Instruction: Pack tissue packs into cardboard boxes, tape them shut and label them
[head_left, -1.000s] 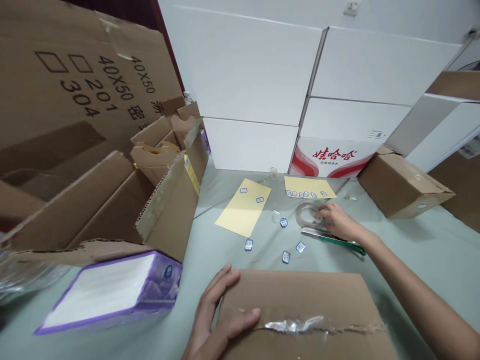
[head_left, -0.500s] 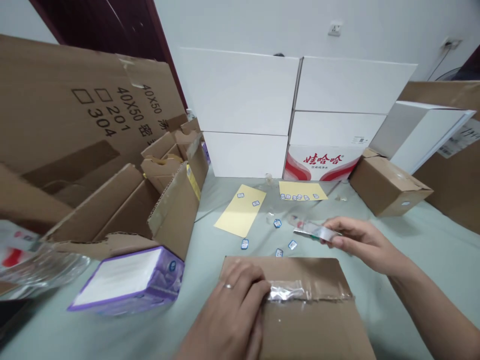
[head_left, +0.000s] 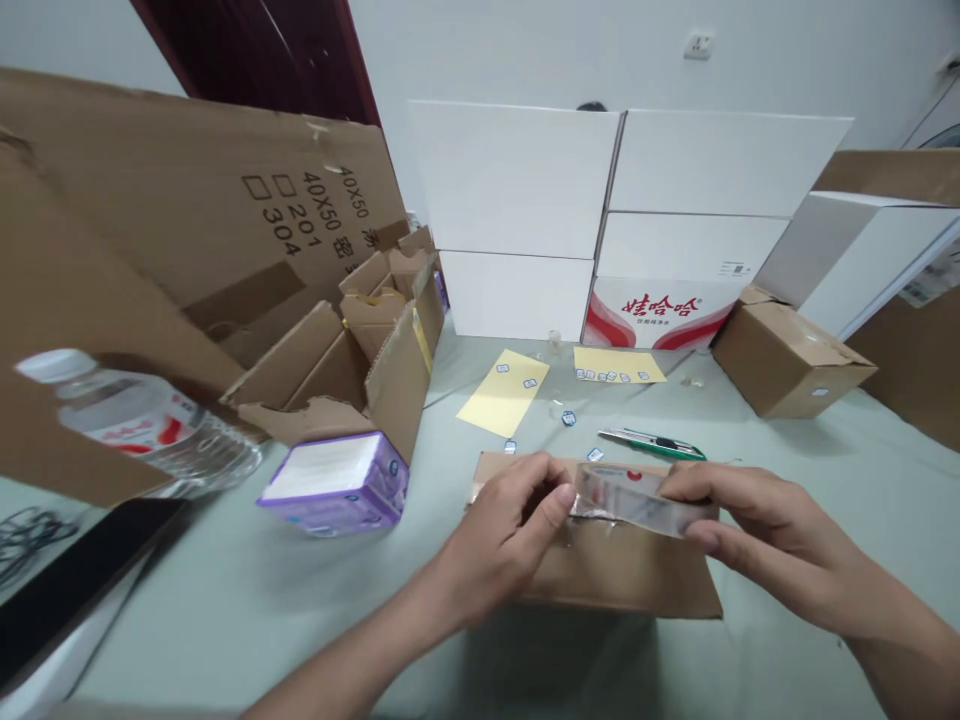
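A flat cardboard box (head_left: 611,585) lies on the pale green tablecloth right in front of me. Above its top face, my left hand (head_left: 510,530) and my right hand (head_left: 757,520) pinch opposite ends of a strip of clear adhesive tape (head_left: 637,500). Beyond the box lies a green-handled utility knife (head_left: 652,445), which neither hand touches. Farther back are two yellow sheets (head_left: 502,393) (head_left: 619,365) with small white-and-blue labels (head_left: 592,375) on them, and a few loose labels lie on the cloth.
On the left stand open cardboard cartons (head_left: 390,370), a purple-and-white tissue box (head_left: 337,485) and a tilted water bottle (head_left: 142,420). Large white boxes (head_left: 517,230) are stacked at the back, with a small taped carton (head_left: 787,365) to the right.
My left hand has moved off the box and onto the tape. The tape is now stretched between both hands above the box, and the view has shifted.
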